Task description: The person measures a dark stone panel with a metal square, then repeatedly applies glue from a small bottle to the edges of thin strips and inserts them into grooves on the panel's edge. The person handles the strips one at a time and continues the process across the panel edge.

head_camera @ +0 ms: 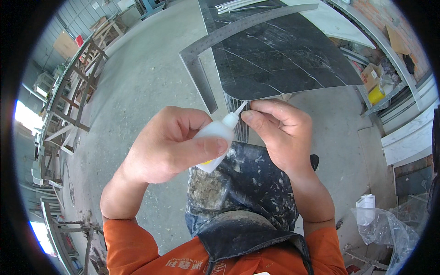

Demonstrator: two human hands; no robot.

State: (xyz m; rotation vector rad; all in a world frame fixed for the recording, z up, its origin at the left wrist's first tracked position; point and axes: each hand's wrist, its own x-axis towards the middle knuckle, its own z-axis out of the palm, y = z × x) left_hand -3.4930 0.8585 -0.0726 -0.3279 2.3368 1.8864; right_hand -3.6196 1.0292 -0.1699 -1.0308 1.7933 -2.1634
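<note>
My left hand grips a white plastic squeeze bottle with a thin tapered nozzle. The nozzle tip points up to the rounded near corner of a black slab with white veins. Beneath that corner stands a dark fluted strip, its upper part partly covered by the bottle and fingers. My right hand pinches the strip's right edge, thumb in front and fingers curled just under the slab's front edge. What its fingertips touch behind is hidden. A metal carpenter's square lies across the slab, its short arm jutting past the left edge.
Several white strips lie at the slab's far end beside a white slab. Wooden trestles line the left. At right are a cardboard box, a yellow container and clear plastic sheeting. A dirty dark apron covers my lap.
</note>
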